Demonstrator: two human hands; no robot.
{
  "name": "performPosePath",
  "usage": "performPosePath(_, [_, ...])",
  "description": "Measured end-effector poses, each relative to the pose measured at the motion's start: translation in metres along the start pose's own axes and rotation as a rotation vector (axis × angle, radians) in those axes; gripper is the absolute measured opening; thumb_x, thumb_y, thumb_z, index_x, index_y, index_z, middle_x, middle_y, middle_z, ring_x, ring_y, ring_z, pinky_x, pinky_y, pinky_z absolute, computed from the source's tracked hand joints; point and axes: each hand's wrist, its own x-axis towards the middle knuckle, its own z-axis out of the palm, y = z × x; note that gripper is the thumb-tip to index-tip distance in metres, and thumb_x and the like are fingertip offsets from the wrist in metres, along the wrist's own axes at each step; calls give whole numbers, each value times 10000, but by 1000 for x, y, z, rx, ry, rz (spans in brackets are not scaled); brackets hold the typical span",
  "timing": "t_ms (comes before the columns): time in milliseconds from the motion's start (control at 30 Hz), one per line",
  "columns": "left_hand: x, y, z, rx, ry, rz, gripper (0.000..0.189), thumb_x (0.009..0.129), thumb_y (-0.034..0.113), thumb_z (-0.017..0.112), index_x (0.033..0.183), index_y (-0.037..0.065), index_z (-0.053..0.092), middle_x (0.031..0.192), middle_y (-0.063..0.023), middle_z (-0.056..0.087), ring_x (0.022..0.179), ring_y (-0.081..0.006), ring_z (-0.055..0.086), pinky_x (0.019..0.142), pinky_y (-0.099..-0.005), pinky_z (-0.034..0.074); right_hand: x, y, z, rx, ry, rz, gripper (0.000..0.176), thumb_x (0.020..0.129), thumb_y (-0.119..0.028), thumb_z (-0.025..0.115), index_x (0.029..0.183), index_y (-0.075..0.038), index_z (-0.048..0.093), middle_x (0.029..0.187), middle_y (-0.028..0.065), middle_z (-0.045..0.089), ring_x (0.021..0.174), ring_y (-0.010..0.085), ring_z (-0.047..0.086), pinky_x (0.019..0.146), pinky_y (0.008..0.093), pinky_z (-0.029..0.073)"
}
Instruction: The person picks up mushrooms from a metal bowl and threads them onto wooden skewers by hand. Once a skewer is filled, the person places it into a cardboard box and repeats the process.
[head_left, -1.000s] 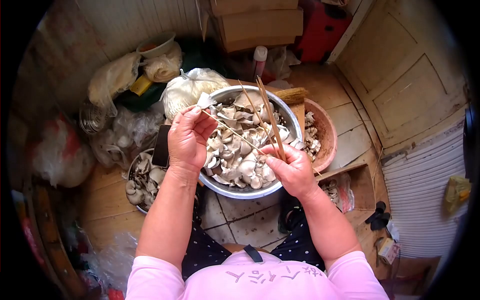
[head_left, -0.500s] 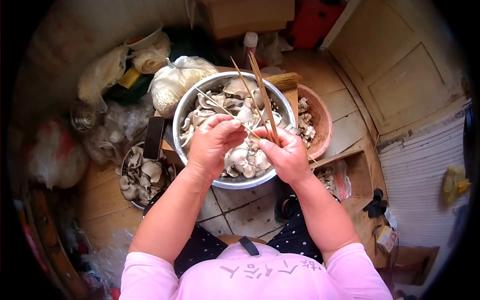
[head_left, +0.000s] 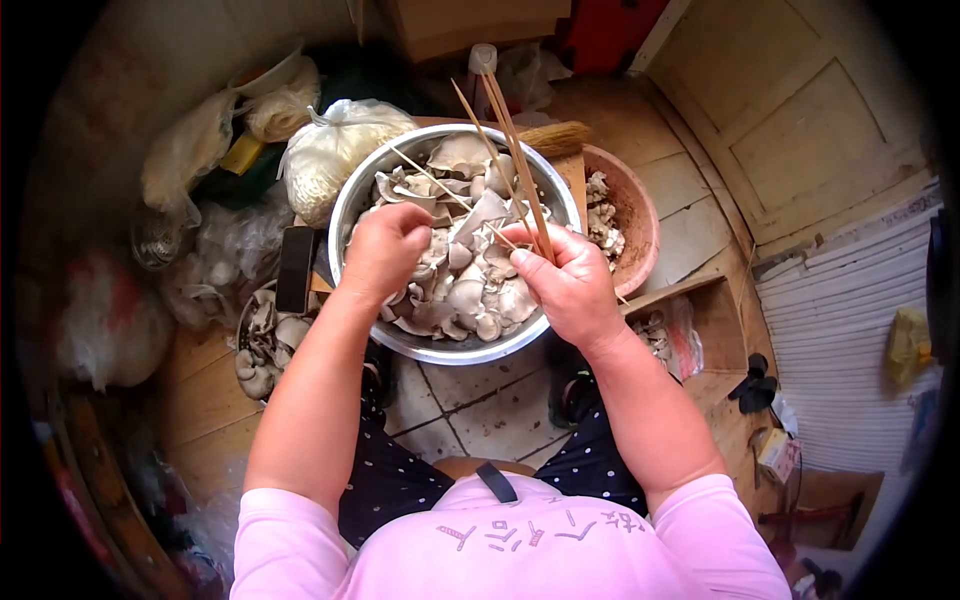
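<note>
A large metal bowl [head_left: 470, 354] full of grey oyster mushrooms [head_left: 465, 295] stands in front of me. My right hand [head_left: 565, 275] is closed on several thin wooden skewers [head_left: 520, 165] at the bowl's right side; most point up and away, and one slants left across the mushrooms. My left hand [head_left: 388, 250] hovers over the bowl's left side, away from the skewers, with its fingers curled together. Whether anything is between those fingertips is hidden.
A reddish basin [head_left: 648, 235] with mushroom pieces stands right of the bowl. Behind left is a filled plastic bag [head_left: 335, 160]; a dark phone [head_left: 296, 270] and a smaller bowl of mushrooms [head_left: 262, 350] lie left. A spray can [head_left: 482, 60] stands behind.
My left hand has moved left and down, away from the skewers and my right hand. My right hand still holds the skewers. The view has shifted slightly.
</note>
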Motion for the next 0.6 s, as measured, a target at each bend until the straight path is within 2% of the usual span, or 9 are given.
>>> performPosePath(33, [-1, 5, 7, 167, -51, 26, 208, 801, 141, 620, 984, 98, 711, 960, -141, 677, 878, -325, 656, 809, -401, 519, 0, 0, 1, -9, 4, -5, 224, 919, -59, 575, 1119, 14, 642, 707, -87, 497, 580, -1, 397, 512, 173, 310])
performPosePath(100, [-6, 10, 21, 369, -90, 158, 234, 808, 146, 620, 1030, 129, 692, 1011, -150, 640, 916, -366, 632, 828, -429, 509, -1, 1, 1, -20, 10, -8, 222, 918, -58, 576, 1116, 15, 642, 710, -88, 495, 582, -1, 395, 513, 174, 309])
performPosePath(133, [-7, 15, 24, 475, -155, 163, 220, 848, 172, 597, 1043, 94, 662, 1040, -158, 621, 958, -381, 616, 840, -437, 503, -1, 1, 1, -19, 11, -13, 222, 917, -57, 575, 1116, 17, 642, 712, -87, 495, 584, -1, 395, 514, 174, 310])
performPosePath(167, [-6, 13, 29, 472, -157, 164, 220, 848, 172, 597, 1043, 94, 662, 1040, -158, 621, 958, -381, 616, 840, -437, 503, -1, 1, 0, -17, 11, -18, 222, 917, -55, 575, 1115, 19, 643, 714, -86, 495, 585, 0, 394, 515, 174, 310])
performPosePath(233, [-3, 2, 45, 448, -166, -23, 212, 887, 189, 555, 1005, 36, 643, 1023, -168, 613, 1011, -368, 595, 853, -442, 499, -1, 1, -2, 0, 7, -6, 223, 917, -52, 573, 1115, 22, 642, 713, -83, 498, 585, 0, 397, 516, 174, 312])
performPosePath(267, [-1, -4, 48, 542, -170, 49, 236, 909, 195, 526, 984, 4, 644, 1029, -173, 599, 1043, -349, 584, 853, -442, 503, -1, 0, -3, 19, 1, 5, 224, 916, -50, 571, 1115, 24, 642, 712, -81, 501, 586, 0, 400, 516, 174, 314])
performPosePath(400, [-2, -2, 50, 677, -225, 139, 220, 884, 172, 543, 994, 19, 658, 1024, -152, 586, 1032, -331, 586, 842, -436, 513, -2, -3, -5, 6, -4, -15, 227, 915, -49, 570, 1118, 26, 640, 710, -79, 504, 586, 0, 405, 516, 174, 317])
performPosePath(467, [-3, -2, 51, 810, -194, 237, 277, 800, 140, 596, 1066, 155, 670, 1054, -122, 615, 1006, -345, 611, 845, -450, 518, -2, -4, -6, 28, 4, -4, 230, 914, -49, 570, 1118, 29, 640, 709, -77, 508, 586, 0, 408, 515, 174, 319])
performPosePath(600, [-7, 8, 45, 812, -158, 345, 253, 778, 128, 595, 1014, 126, 686, 1077, -129, 613, 1006, -337, 609, 828, -441, 522, -2, -2, -9, 21, -6, -18, 232, 913, -49, 571, 1119, 32, 639, 713, -72, 515, 583, 4, 412, 515, 175, 323])
